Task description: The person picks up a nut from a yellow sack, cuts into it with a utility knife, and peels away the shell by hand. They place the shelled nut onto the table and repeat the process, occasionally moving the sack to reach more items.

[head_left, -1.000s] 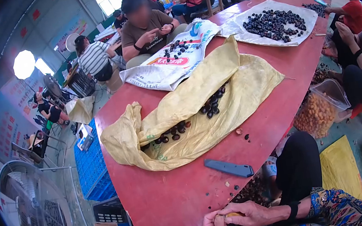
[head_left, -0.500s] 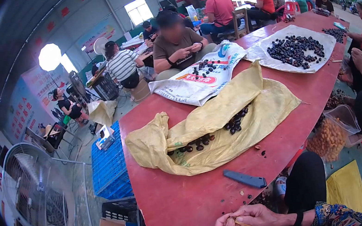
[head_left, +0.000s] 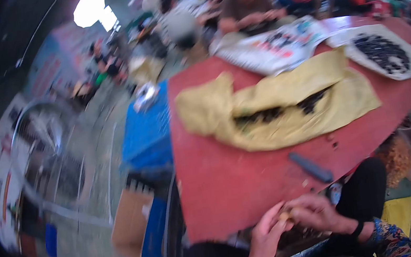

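Low over my lap, beside the near edge of the red table (head_left: 226, 194), my left hand (head_left: 266, 242) and my right hand (head_left: 315, 213) meet at the fingertips. Pinched between them is a small yellowish piece (head_left: 284, 216), too blurred to name surely. Beyond the hands, a dark grey flat bar (head_left: 310, 167) lies on the tabletop. Farther back is a yellow woven sack (head_left: 302, 132), partly folded over, with dark round nuts or seeds (head_left: 263, 116) showing in its opening.
A white sack (head_left: 273, 49) and a pale sheet of dark nuts (head_left: 383, 54) lie farther along the table. To the left stand a blue crate (head_left: 147, 132), a cardboard box (head_left: 132, 222) and a large fan (head_left: 44, 152). People sit around; a bag of orange pieces (head_left: 399, 160) is at right.
My view has swung left and down, so the table and sacks sit farther right and higher, with blur. My hands stay together around the small piece; more of the left wrist now shows.
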The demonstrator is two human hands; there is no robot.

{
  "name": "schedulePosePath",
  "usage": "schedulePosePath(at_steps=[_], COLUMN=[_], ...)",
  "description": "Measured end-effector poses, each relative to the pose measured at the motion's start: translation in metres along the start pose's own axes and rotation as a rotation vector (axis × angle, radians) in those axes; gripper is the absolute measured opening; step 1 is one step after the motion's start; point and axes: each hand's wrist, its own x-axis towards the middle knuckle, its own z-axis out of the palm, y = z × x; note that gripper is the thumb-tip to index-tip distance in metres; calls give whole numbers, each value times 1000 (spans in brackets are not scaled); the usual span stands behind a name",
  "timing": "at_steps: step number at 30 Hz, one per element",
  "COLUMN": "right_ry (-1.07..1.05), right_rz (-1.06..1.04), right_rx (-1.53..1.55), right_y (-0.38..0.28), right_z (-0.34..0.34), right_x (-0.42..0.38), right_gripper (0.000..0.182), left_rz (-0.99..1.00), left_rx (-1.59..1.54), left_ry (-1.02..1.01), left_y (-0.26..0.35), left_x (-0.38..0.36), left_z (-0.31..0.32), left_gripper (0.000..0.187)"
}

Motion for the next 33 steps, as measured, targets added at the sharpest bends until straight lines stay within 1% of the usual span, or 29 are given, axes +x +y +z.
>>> schedulePosePath(at_steps=[1,2,3,4,5,7,8,9,10,11,12,13,14,15,17,18,19,21,22,23,25,26,27,28,29,31,32,33], right_ry=[6,35,25,19,48,19,1,-50,-100,-115,-122,-131,-180,-195,-212,-236,-240,-312,-380,-389,-452,-462,-477,-443,-378,-400,-400,-368], right_rz=[-5,114,2,83,120,148,154,167,181,188,204,219,219,223,326,381,382,274,159,214,237,227,220,78,79,62,13,8], right_rx=[-53,52,-36,-14,-9,92,88,26,-38,-47,-97,-147,-244,-251,-332,-441,-453,-581,-777,-838,-885,-933,-977,-928,-936,-1030,-1077,-1071], right_y=[-7,-18,-18,-13,-10,-15,-15,-15,-13,-10,-6,-2,4,2,-10,-13,-13,-15,-10,-15,-10,-10,-12,-16,-14,-11,-18,-21], right_z=[3,7,10,7,10,12,11,8,7,10,12,12,9,15,25,25,28,32,28,31,26,23,19,17,9,-6,-8,-11], right_x=[2,0,3,1,1,0,-1,-1,-1,-2,-3,-4,-4,-3,-1,2,6,10,11,13,13,14,16,19,20,20,23,25], right_gripper=[23,23,23,22,20,19,19,19,19,19,20,21,24,24,28,32,32,39,47,47,42,40,38,35,35,29,22,22], left_rz=[-22,-5,22,-6,23,145,282,389,504,546,551,519,466,467,250,203,157,130,89,60,133,131,127,77,18,118,187,255], left_rx=[87,48,16,49,39,176,300,294,290,219,188,128,98,88,142,129,115,37,203,374,607,610,617,607,605,738,752,764], left_ry=[-27,-65,-112,-119,-103,41,185,349,464,588,650,725,774,788,825,807,783,752,782,788,806,803,805,750,709,602,597,596], left_y=[3,5,6,7,17,52,68,82,88,91,90,84,75,60,27,9,-9,-38,-48,-55,-68,-72,-75,-76,-73,-46,-23,5], left_x=[-4,-9,-14,-18,-28,-51,-60,-69,-74,-79,-83,-85,-87,-86,-84,-80,-74,-63,-56,-46,-32,-28,-28,-27,-29,-40,-43,-46], left_z=[-5,-8,-12,-19,-24,-45,-61,-77,-102,-127,-158,-185,-210,-228,-260,-270,-277,-290,-295,-296,-304,-305,-307,-316,-326,-330,-321,-307], left_gripper=[45,45,45,43,36,28,23,21,20,24,27,30,28,28,25,24,24,21,22,22,24,25,26,26,27,32,31,29])
